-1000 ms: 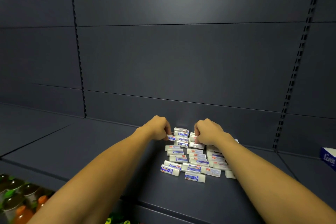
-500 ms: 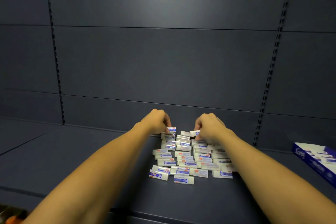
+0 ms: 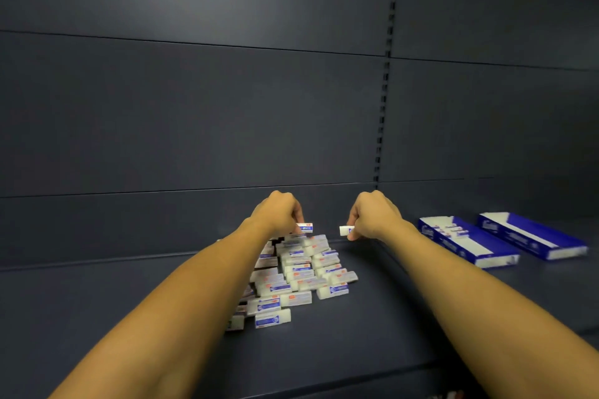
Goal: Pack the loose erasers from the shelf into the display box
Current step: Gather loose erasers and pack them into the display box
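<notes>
While each hand point(image 3: 278, 212) point(image 3: 372, 215) pinches one, white erasers point(image 3: 298, 272) in blue-printed sleeves.

No wording is showing clearly enough to read. The erasers point(image 3: 293, 272) on the shelf point(image 3: 372, 334) are carrying blue and red printed sleeves, blurred. The two display boxes point(image 3: 466, 241) at the far right are bearing white script logos, too small to make out.

Two bare forearms enter from the lower edge. No sleeves within view; both arms uncovered to the frame edge. Left hand point(image 3: 278, 212) and right hand point(image 3: 376, 215): wrists and fingers bare of any item.
</notes>
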{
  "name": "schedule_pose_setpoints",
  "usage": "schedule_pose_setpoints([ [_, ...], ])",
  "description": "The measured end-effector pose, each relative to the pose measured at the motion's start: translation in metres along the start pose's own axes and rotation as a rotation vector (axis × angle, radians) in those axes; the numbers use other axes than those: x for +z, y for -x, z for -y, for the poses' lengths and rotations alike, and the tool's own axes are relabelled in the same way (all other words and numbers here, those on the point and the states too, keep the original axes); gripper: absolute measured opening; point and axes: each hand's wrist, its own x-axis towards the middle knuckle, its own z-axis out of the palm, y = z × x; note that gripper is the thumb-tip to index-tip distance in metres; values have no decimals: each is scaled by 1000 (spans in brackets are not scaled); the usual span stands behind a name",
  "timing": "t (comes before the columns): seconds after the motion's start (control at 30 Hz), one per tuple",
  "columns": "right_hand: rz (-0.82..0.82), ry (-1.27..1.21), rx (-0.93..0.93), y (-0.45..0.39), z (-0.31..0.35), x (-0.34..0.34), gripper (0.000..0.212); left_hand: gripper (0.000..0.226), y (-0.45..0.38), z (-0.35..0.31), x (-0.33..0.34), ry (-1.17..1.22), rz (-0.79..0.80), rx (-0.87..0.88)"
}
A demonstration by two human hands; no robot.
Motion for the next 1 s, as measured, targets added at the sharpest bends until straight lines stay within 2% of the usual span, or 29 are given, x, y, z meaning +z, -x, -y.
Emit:
schedule_pose_setpoints([
  [0.2, -72, 41, 144, 24, -46, -14, 16, 12, -11, -50, 22, -12, 30, 102],
  [0.43, -82, 81, 205, 44, -99, -38, 18, 13, -20, -106, 37, -22, 49, 170],
  [0.57, -113, 85, 200, 49, -129, -47, 23, 12, -24, -137, 40, -30, 41, 173],
  [0.87, -128, 86, 158, 56, -204, -66, 13, 13, -27, -208, 60, -43, 23, 120],
  [1.0, -151, 99, 139, 58, -233, -72, 15, 12, -29, -235, 73, -57, 20, 86],
])
